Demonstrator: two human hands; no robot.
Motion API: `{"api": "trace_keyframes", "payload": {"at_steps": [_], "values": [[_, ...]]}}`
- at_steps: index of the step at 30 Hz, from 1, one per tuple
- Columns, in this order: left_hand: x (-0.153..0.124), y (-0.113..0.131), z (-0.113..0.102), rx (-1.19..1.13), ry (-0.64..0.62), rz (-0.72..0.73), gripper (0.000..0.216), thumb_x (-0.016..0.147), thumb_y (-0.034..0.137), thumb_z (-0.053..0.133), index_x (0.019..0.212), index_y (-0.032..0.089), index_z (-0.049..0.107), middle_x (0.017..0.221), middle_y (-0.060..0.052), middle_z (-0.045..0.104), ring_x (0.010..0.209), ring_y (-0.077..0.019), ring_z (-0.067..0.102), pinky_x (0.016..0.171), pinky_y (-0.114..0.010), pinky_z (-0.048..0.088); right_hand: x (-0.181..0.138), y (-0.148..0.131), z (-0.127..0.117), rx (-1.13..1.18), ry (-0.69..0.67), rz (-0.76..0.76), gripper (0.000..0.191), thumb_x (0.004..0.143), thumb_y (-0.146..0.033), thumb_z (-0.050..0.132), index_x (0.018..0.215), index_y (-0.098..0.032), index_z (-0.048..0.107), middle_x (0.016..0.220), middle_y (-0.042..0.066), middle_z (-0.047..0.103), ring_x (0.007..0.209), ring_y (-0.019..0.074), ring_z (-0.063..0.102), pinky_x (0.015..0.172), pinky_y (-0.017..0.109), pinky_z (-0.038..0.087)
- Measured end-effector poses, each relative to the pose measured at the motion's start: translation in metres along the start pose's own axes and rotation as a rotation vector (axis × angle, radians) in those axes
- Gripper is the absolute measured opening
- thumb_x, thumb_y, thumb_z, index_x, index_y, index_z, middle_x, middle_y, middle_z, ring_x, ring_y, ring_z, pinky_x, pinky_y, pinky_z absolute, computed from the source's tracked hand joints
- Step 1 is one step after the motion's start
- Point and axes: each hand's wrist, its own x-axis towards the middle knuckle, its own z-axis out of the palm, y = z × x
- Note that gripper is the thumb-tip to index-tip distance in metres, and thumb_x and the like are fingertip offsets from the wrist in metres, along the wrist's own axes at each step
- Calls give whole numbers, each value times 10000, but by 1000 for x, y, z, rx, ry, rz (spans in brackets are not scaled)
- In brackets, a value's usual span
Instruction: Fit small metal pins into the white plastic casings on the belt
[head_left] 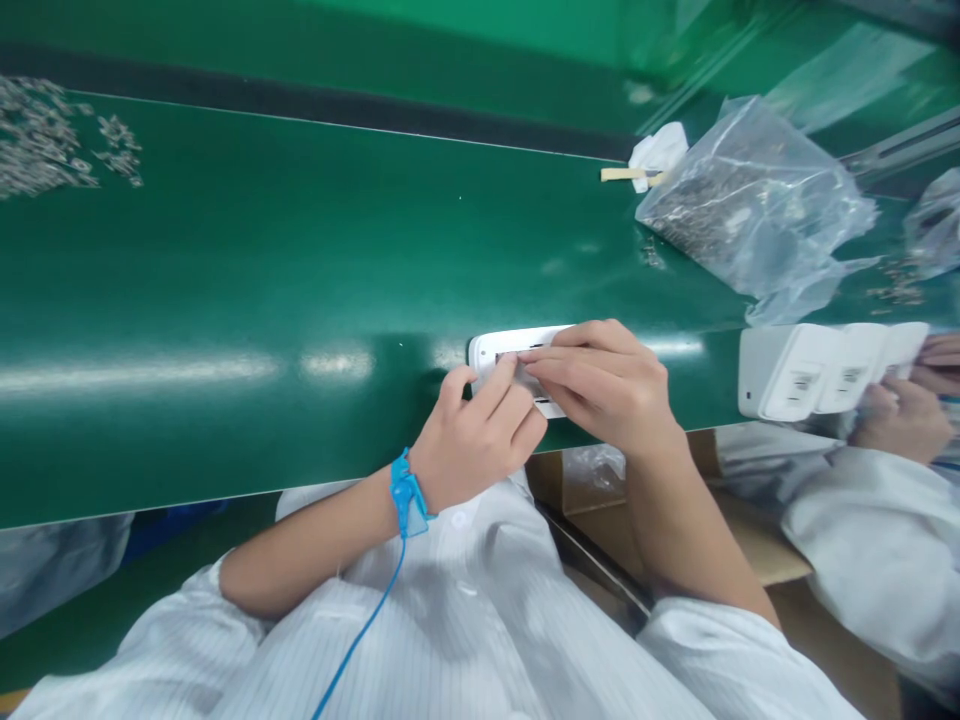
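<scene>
A white plastic housing [486,347] with rounded corners lies at the front edge of the green table, and an opening or recess shows in its upper face. My left hand [480,430] steadies it, thumb by its left end, index fingertip pressed onto the face and the other fingers curled. From the right, my right hand [611,385] reaches over the housing with its fingers pinched together at the recess, close to my left index fingertip. Whatever is between those right fingertips is too small or hidden to tell. A blue wrist strap [407,495] with a cord circles my left wrist.
Small metal parts [45,140] are heaped at the far left. A clear plastic bag [757,200] of small parts lies at the back right, beside a white scrap [658,150]. Several white housings [787,375] stand in a row near a co-worker's hands [904,415].
</scene>
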Motion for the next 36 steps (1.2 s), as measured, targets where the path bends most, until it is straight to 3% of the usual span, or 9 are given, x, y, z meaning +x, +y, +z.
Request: {"api": "trace_keyframes", "payload": {"at_steps": [7,10,14,19,30,36], "values": [[-1,1,1,-22,-14,0,102,937,132,562,853,185,585,887,-27,664,1269,-285,609,873,-436,349,5,-2,-7,-62,-110,-56,149,930,-129,602,893,-232,704,917,8,792,888,190,698,671,341,473],[-1,1,1,-22,-16,-2,95,942,155,565,855,186,584,909,-34,670,1266,-288,605,878,-441,343,4,-4,-5,-46,-86,-70,136,920,-108,602,912,-222,676,950,14,786,879,191,683,687,342,484],[-1,0,-1,-29,-26,10,110,943,186,576,833,184,577,849,-21,643,1247,-297,614,868,-439,337,5,-5,2,16,11,58,153,917,-103,582,985,-222,651,960,43,752,875,189,658,749,339,528],[-2,0,0,-14,-41,12,89,949,187,562,868,178,598,885,-34,652,1238,-298,615,863,-439,343,13,-7,3,-3,-76,149,164,923,-120,519,952,-204,657,980,97,683,910,216,640,766,357,536],[1,-1,-4,-82,-98,48,174,959,285,542,892,154,635,897,-70,661,1259,-347,587,886,-452,383,25,-10,-2,57,-96,318,211,791,-94,562,942,-207,659,890,30,675,704,152,592,639,290,473],[-1,1,-3,-79,-23,-12,160,956,233,544,821,164,597,855,-38,642,1104,-261,635,809,-421,325,26,-9,1,72,-91,279,211,794,-129,593,977,-205,668,892,32,672,749,165,609,661,291,476]]}}
